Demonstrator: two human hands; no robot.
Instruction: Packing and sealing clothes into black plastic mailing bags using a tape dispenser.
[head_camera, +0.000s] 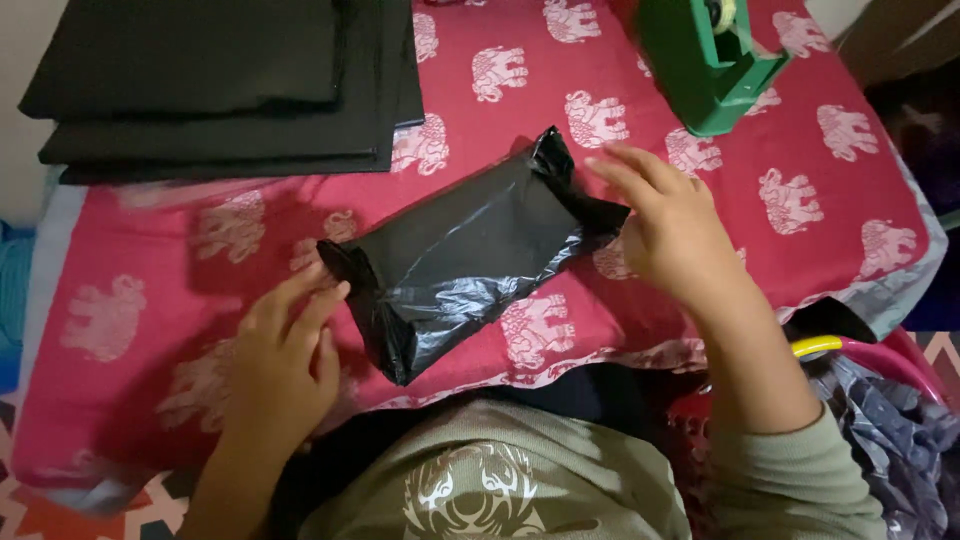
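A glossy black plastic-wrapped oblong parcel (470, 255) lies diagonally on the red elephant-print cloth of the table (800, 190). The left hand (285, 365) touches its lower-left end, the right hand (675, 235) its upper-right end; all fingers are spread loose, grasping nothing.

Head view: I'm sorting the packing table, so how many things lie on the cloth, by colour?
Black: 2, the wrapped parcel and the stack of sheets.
Green: 1, the tape dispenser.
Total: 3.
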